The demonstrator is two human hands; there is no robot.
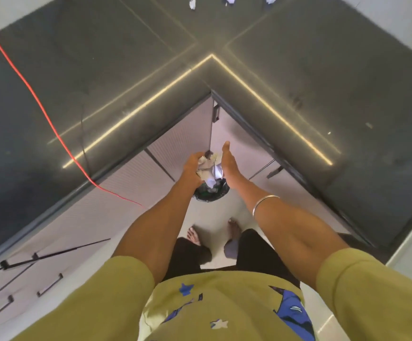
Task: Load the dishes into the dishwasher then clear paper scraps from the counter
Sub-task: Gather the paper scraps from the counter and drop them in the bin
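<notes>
The dark L-shaped counter (101, 77) carries paper scraps (192, 4) at its far edge and a red cable (28, 82) across its left arm.

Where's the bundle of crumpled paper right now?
In the head view's centre: the crumpled paper is held between the left hand and right hand, directly above the black-lined bin on the floor.

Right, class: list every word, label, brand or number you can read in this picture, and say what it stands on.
None can be read.
The shirt bears only blue star and figure prints, no letters.
The crumpled paper scraps, held between both hands over the bin, show no legible print.
</notes>
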